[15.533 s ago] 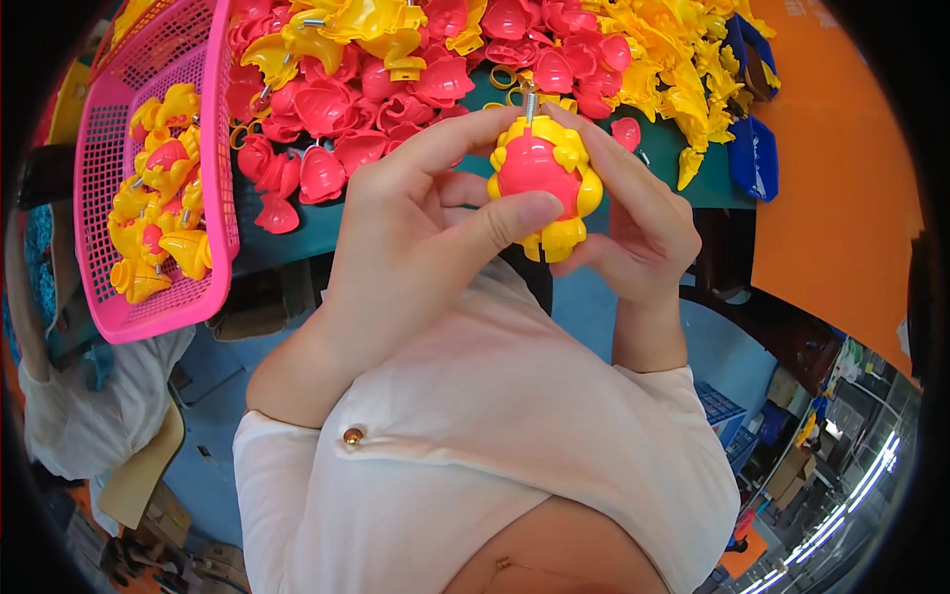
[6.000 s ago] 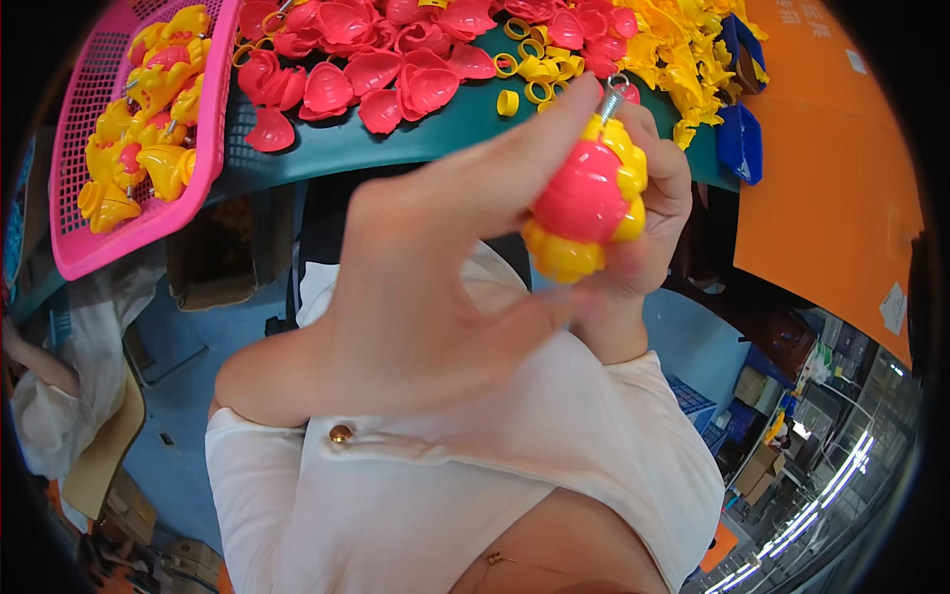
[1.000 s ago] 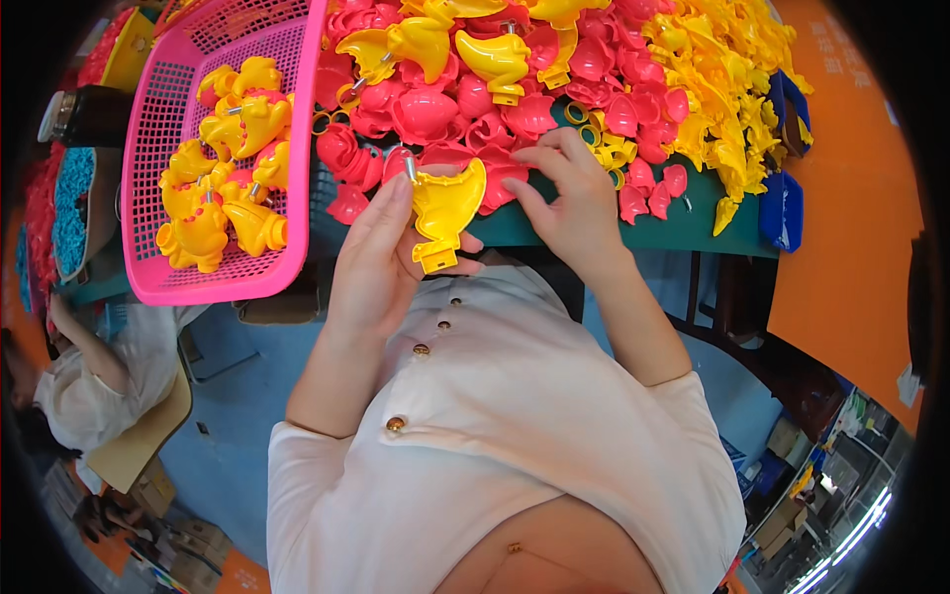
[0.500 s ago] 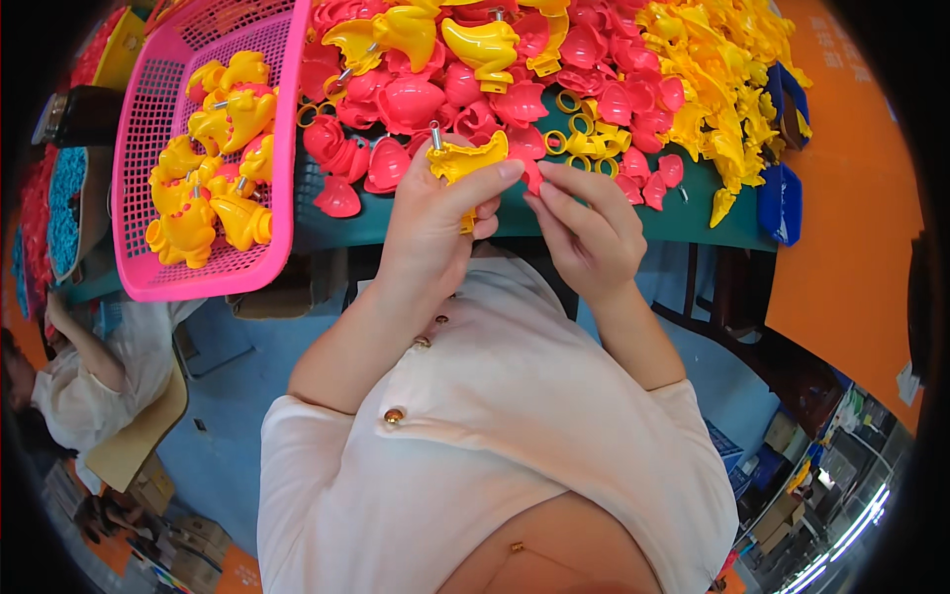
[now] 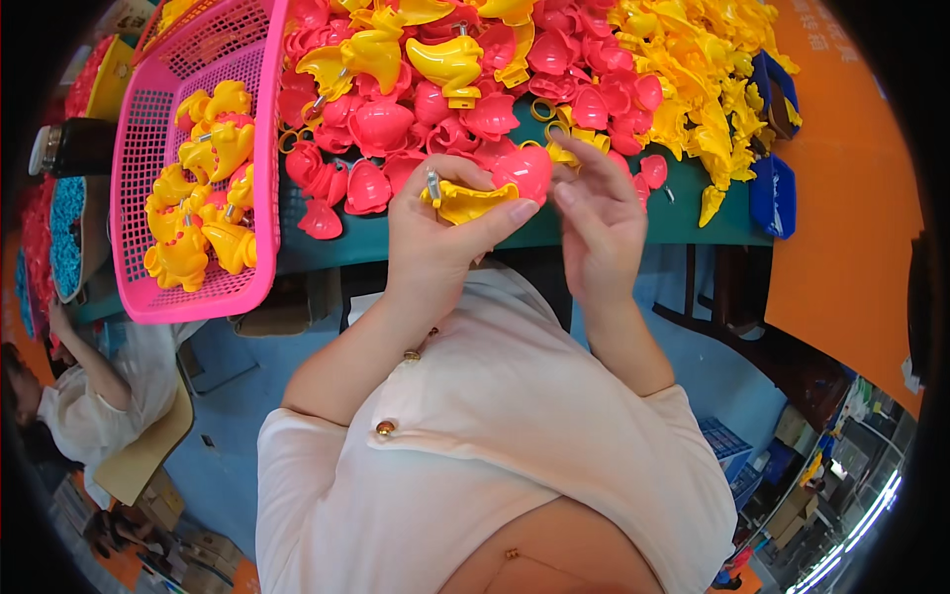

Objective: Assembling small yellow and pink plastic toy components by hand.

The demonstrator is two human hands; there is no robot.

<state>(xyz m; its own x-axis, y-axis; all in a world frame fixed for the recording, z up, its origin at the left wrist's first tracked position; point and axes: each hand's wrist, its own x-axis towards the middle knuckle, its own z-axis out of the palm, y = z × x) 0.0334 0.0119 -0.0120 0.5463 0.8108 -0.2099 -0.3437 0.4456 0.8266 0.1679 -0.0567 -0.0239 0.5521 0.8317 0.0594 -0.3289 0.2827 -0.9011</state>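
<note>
My left hand (image 5: 445, 213) is closed on a curved yellow plastic shell (image 5: 473, 204), hollow side showing, with a silver metal pin or spring (image 5: 433, 186) standing at its left end. A glossy pink shell (image 5: 527, 172) sits against the yellow one, just above my left thumb tip; how it is gripped is hidden. My right hand (image 5: 604, 213) is raised to the right of these, its fingers apart and slightly blurred. Behind its fingertips lie yellow ring-shaped pieces (image 5: 589, 144). I see nothing in the right palm.
Pink shells (image 5: 381, 129) and yellow parts (image 5: 712, 119) heap across the green table (image 5: 336, 255). At left stands a pink basket (image 5: 265, 198) holding yellow figures (image 5: 180, 255). Blue trays (image 5: 779, 198) line the right edge. Another person (image 5: 109, 396) sits at far left.
My right hand has drawn away from the left, and its pinch on a small pink piece has opened. The yellow shell has tilted flatter, and the larger pink shell now shows beside it.
</note>
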